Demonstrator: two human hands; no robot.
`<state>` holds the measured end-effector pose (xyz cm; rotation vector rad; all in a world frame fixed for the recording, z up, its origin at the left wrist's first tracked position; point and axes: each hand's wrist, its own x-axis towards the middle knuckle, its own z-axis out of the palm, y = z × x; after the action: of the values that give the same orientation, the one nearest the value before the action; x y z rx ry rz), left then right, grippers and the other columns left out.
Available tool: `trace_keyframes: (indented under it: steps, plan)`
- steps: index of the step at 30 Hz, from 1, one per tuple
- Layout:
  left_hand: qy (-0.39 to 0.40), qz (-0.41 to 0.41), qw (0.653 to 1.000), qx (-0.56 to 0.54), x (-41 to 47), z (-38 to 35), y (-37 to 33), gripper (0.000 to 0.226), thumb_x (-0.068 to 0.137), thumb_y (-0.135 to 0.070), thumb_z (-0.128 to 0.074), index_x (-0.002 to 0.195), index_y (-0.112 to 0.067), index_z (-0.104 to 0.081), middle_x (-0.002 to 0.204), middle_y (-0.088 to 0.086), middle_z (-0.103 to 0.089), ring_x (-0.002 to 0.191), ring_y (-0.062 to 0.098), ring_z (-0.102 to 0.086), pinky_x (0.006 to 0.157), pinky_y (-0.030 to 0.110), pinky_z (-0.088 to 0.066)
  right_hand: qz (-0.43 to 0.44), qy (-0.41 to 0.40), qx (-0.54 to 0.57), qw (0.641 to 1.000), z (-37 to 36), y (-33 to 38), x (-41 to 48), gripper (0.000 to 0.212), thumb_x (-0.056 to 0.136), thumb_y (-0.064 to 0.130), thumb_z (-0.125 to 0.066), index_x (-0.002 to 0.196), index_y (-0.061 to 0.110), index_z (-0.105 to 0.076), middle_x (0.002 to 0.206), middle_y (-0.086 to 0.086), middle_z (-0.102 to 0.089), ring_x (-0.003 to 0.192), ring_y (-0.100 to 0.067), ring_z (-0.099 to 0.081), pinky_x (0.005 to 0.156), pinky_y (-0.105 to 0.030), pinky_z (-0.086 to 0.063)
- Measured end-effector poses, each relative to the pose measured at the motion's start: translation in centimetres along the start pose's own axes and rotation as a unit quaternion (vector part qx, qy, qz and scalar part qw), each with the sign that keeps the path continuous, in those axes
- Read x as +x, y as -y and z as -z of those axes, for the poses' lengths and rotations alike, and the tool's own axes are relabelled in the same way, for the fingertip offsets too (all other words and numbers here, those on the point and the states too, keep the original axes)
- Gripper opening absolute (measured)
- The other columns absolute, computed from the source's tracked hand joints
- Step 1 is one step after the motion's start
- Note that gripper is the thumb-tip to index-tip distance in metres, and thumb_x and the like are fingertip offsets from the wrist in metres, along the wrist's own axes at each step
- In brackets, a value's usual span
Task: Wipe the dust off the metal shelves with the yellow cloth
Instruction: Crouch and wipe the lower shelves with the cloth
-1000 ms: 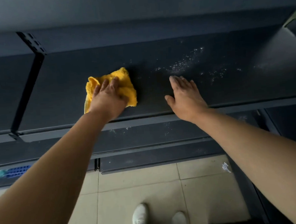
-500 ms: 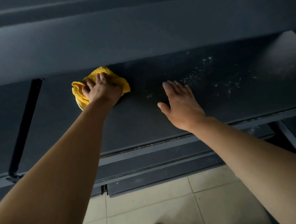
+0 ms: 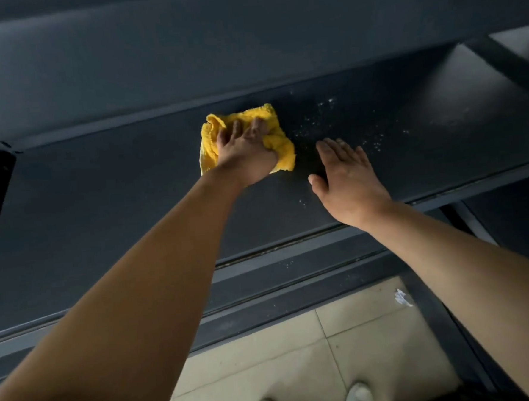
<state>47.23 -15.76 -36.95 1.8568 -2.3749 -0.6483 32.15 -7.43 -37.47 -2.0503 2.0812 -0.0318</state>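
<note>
Your left hand [image 3: 245,153] lies on top of the cloth [image 3: 279,140] with the fingers spread and almost straight. It presses the cloth down and does not close around it. The cloth is bunched on the shelf [image 3: 102,194], close to the back edge and about the middle of its length. Your right hand [image 3: 347,176] is open and flat and holds nothing. It is to the right of the cloth and nearer the front edge. It seems to rest on the shelf, but from this angle I cannot be sure that it touches.

The white dust [image 3: 326,116] starts just to the right of the cloth and spreads toward the right end of the shelf. A few specks [image 3: 302,202] also lie near the front edge, beside your right thumb.

To do this pass well, I would advise these things:
- Spread the cloth flatter under your palm, because a bunched cloth cleans only a narrow strip.
- Push it to the right in one slow stroke along the back edge, with even pressure, so the dust collects and does not scatter.
- Take your right hand out of the path first, because it covers part of the dusty area.
- Then come back along the front edge and pick up the specks there.
- Lift the dust away inside the cloth. Do not sweep it over the front edge, because the lower shelf [image 3: 288,263] has specks already.
</note>
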Motion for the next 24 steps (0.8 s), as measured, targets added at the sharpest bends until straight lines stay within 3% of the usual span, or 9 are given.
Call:
trace_keyframes:
  steps: [5,15,24]
  plan:
    - [-0.005,-0.007,1.000,-0.002,-2.4,-0.5,0.6,0.065,0.093,-0.032,-0.042,0.149,-0.018,-0.013,0.158,0.007,-0.010,0.146,0.017,0.004,0.117,0.035,0.010,0.013,0.016,0.002,1.000,0.7,-1.3,-0.5,0.064,0.100,0.039,-0.033,0.151,0.011,-0.008,0.160,-0.006,-0.007,0.148,-0.021,-0.003,0.120,-0.039,-0.001]
    - [0.004,0.109,0.994,0.002,-5.8,-1.0,-0.5,0.072,0.092,-0.029,-0.042,0.151,-0.018,-0.001,0.158,0.007,-0.004,0.146,0.019,0.008,0.118,0.040,0.010,0.037,0.018,-0.004,0.999,2.2,-5.5,-0.4,0.066,0.100,0.041,-0.033,0.152,0.011,-0.005,0.160,-0.007,-0.006,0.148,-0.022,-0.002,0.120,-0.040,0.000]
    - [0.036,-0.006,0.999,0.028,-2.5,-4.7,-12.7,0.074,0.090,-0.031,-0.041,0.150,-0.018,0.002,0.159,0.000,-0.001,0.145,0.019,0.010,0.117,0.041,0.012,0.014,0.018,0.001,1.000,2.9,-11.5,-1.1,0.064,0.100,0.036,-0.035,0.151,0.010,-0.007,0.160,-0.008,-0.008,0.148,-0.023,-0.004,0.120,-0.041,-0.001]
